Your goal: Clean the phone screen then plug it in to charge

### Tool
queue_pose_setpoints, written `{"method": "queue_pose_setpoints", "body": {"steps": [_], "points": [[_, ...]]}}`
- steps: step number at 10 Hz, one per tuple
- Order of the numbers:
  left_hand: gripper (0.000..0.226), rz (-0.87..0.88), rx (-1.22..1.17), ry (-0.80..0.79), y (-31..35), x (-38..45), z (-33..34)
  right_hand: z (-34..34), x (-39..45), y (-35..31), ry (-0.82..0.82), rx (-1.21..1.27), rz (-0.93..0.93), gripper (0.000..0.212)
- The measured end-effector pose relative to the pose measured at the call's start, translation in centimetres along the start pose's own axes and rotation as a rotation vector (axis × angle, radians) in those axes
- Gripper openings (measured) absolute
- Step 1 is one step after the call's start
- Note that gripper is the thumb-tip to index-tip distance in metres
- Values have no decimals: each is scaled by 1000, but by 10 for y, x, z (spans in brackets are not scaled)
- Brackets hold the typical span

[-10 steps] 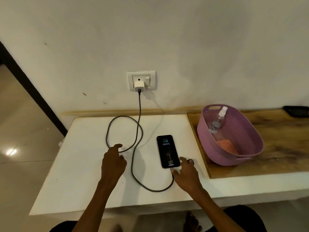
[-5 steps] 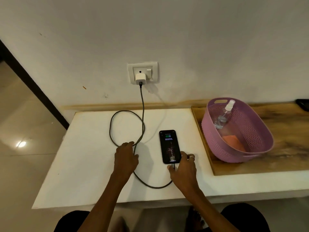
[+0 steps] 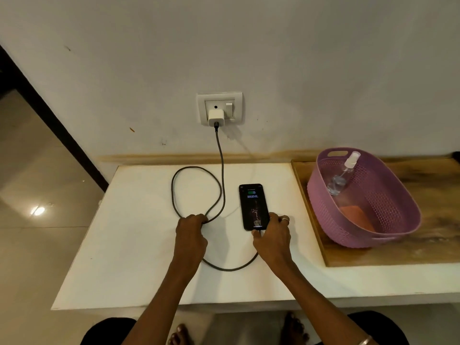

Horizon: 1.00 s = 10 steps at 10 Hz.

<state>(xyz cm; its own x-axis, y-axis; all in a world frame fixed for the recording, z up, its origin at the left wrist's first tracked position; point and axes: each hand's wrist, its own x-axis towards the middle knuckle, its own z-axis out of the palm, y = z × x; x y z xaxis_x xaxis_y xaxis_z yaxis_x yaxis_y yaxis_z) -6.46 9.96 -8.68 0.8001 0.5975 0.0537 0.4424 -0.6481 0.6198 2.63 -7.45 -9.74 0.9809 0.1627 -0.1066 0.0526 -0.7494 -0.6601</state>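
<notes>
A black phone (image 3: 253,204) lies face up on the white table (image 3: 129,257), its screen lit with a green battery icon. A dark cable (image 3: 220,155) runs from the white charger (image 3: 215,117) in the wall socket (image 3: 220,108), loops on the table and reaches the phone's near end. My right hand (image 3: 272,239) holds the phone's near end at the plug. My left hand (image 3: 190,236) is closed on the cable loop to the left of the phone.
A purple basket (image 3: 388,220) stands on a wooden board (image 3: 435,245) at the right, with a clear spray bottle (image 3: 342,174) and an orange cloth (image 3: 356,216) inside. The table's left edge drops to a tiled floor (image 3: 29,207). My bare feet show below.
My left hand slid right and closed on the cable loop. My right hand moved up onto the phone's near end. The view shifted slightly.
</notes>
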Motion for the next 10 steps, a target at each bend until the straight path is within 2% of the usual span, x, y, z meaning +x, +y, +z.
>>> {"method": "queue_pose_setpoints", "body": {"steps": [4, 7, 10], "points": [[48, -109, -42, 66, -6, 10, 13, 12, 41, -19, -9, -18, 3, 54], [43, -100, -52, 68, -5, 14, 15, 18, 52, -24, 20, -4, 0, 58], [42, -127, -107, 78, -3, 11, 15, -1, 40, -21, -86, 6, 12, 68]]}}
